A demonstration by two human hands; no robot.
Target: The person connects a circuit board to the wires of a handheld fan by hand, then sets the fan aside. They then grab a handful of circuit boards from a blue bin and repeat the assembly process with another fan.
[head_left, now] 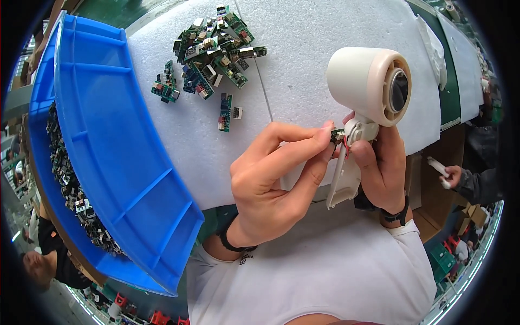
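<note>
My right hand grips a white handheld fan by its neck. The round fan head points up and to the right, and its opened handle shell hangs down toward me. Pinched between the thumb and fingers of my left hand is a small green circuit board, held right against the fan's neck. Thin red wires run beside the board into the handle. My fingertips cover most of the board.
A heap of green circuit boards lies on the white foam sheet, with a single board nearer me. On the left stands a blue bin holding many more boards. Another person's hand shows at right near a cardboard box.
</note>
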